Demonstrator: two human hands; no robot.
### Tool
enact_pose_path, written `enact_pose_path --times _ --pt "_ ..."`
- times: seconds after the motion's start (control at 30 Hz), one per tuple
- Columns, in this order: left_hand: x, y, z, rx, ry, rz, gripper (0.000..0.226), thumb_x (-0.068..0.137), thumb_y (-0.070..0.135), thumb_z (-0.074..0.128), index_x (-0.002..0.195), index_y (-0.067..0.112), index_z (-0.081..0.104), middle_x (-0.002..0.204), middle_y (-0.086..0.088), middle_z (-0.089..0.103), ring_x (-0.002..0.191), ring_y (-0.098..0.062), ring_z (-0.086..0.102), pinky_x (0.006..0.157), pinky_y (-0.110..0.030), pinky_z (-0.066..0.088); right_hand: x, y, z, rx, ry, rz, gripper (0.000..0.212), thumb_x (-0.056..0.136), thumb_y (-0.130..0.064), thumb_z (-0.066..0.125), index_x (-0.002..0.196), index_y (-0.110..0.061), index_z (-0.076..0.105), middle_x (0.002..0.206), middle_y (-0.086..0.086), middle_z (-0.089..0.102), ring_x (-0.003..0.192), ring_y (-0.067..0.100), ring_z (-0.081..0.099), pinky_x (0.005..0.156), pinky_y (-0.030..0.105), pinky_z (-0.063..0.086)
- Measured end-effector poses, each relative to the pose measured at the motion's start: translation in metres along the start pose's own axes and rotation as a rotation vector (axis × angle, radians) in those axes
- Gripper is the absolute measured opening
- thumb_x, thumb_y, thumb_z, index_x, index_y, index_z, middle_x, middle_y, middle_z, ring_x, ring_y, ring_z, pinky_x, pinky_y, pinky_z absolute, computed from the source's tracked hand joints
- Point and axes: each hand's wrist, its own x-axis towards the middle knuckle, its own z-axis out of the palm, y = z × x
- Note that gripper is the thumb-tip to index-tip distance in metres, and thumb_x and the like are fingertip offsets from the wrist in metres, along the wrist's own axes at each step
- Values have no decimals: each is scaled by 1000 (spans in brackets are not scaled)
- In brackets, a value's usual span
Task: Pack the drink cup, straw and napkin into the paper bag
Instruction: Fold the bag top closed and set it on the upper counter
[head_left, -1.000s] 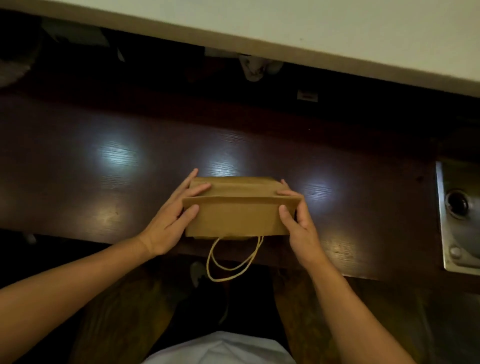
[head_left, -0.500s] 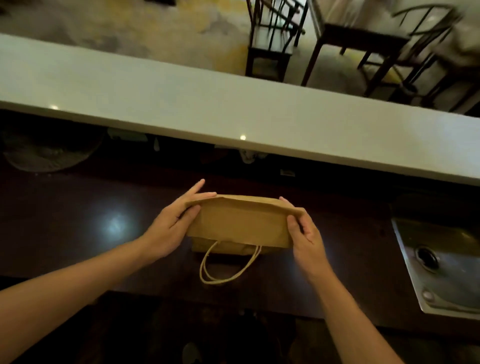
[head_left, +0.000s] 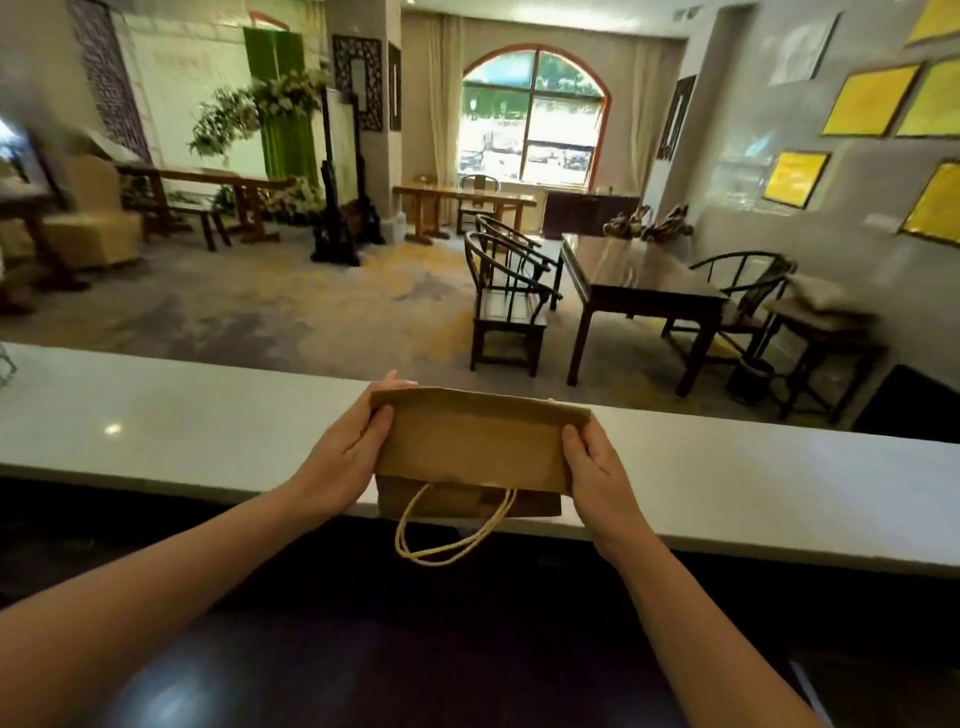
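A brown paper bag (head_left: 470, 449) with its top folded over is held up in front of me, level with the white raised counter. My left hand (head_left: 347, 457) grips its left end and my right hand (head_left: 597, 467) grips its right end. A pale cord handle (head_left: 447, 535) hangs in a loop below the bag. No drink cup, straw or napkin shows; the bag's inside is hidden.
The white counter ledge (head_left: 182, 431) runs across the view, with a dark lower worktop (head_left: 415, 649) below it nearest me. Beyond lie a carpeted room, a dark table (head_left: 639, 283) and wooden chairs (head_left: 506, 306).
Both hands have lifted the bag off the dark worktop up to the white ledge. My view has tilted up from the worktop to the room.
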Motion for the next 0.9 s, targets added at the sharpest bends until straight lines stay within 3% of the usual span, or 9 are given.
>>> enact_pose_path --times 0.13,0.3,0.6,0.73,0.83,0.9 --pt "35 0 18 -33 12 -43 31 106 31 29 119 54 45 155 2 36 137 -21 39 113 -50 39 35 3 -12 -11 9 44 21 104 -41 30 122 -43 39 125 -6 48 114 19 50 98 45 49" --pt "66 -17 47 -75 -26 -133 31 106 30 27 134 40 37 145 1 40 122 -15 45 110 -47 43 65 25 -29 -48 19 126 19 103 -42 30 123 -42 33 125 -8 44 112 17 48 92 37 47" --pt "88 -65 91 -64 -136 -231 30 104 35 25 126 53 36 151 13 29 134 -14 34 116 -42 35 81 84 -48 -66 7 229 31 103 -44 29 133 -38 33 130 -5 45 119 18 48 105 46 45" --pt "92 -73 95 -47 -168 -221 31 105 33 25 120 59 36 152 17 25 142 -13 27 119 -42 30 78 96 -52 -57 3 228 26 103 -43 29 129 -41 34 119 -15 47 113 12 49 103 45 46" --pt "96 -74 93 -52 -208 -253 35 105 34 27 133 54 30 150 15 26 141 -16 28 118 -43 30 77 95 -55 -95 -9 238 27 104 -41 31 130 -40 33 119 -13 46 111 11 46 100 37 44" --pt "99 -77 90 -29 -216 -275 45 105 34 29 149 38 25 152 12 27 142 -19 30 118 -43 32 79 91 -59 -133 -34 263 33 104 -39 32 136 -33 33 126 -8 42 115 15 44 96 34 42"
